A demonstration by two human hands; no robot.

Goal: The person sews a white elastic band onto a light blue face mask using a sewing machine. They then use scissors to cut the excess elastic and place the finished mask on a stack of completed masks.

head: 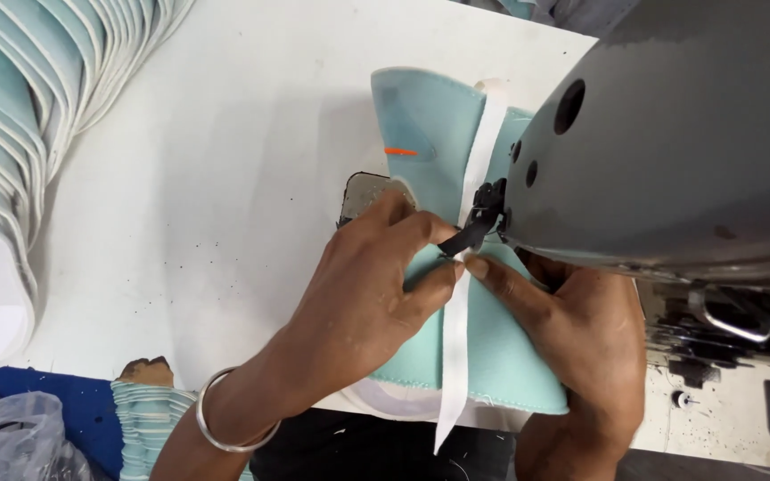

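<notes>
Needle and stitch point hidden behind the grey machine head (pixel 670 134), itself cut off by the top and right edges. Right hand (pixel 581 338) partly under it; the white tape (pixel 456 356) passes beneath the fingertips. Stacked pale pieces (pixel 11 134) cropped at left, count unclear, possibly dozens.

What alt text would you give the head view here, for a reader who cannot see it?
Two bare hands, left hand and right hand, press a pale teal fabric piece and a white tape strip under the presser foot of a grey sewing machine. A stack of similar pieces lies at the left on the white table.
</notes>
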